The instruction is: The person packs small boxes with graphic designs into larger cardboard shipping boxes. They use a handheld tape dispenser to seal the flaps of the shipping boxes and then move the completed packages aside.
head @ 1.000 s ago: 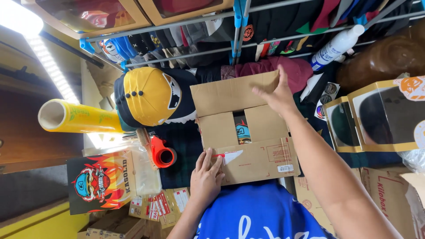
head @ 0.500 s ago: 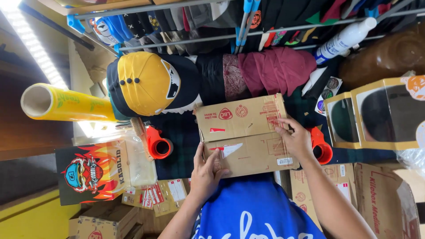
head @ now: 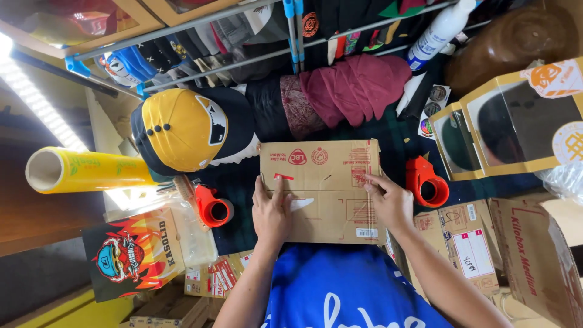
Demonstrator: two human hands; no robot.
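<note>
Box: a brown cardboard box (head: pixel 320 189) lies on the dark cloth-covered table (head: pixel 243 200), just in front of the person's blue shirt (head: pixel 340 291); its top flaps are folded shut
Left hand: the left hand (head: pixel 271 214) lies flat, palm down, on the left part of the box top, fingers spread across the flap seam, gripping nothing
Right hand: the right hand (head: pixel 392 201) presses on the right part of the box top, fingers pointing along the seam, not closed round anything
Left of box: an orange tape dispenser (head: pixel 212 206), a yellow and black cap (head: pixel 182 129), a yellow roll of film (head: pixel 85 170)
Right of box: a second orange tape dispenser (head: pixel 427 182), gold window boxes (head: pixel 510 124)
Behind box: folded maroon cloth (head: pixel 355 88), a white spray bottle (head: pixel 438 31)
</note>
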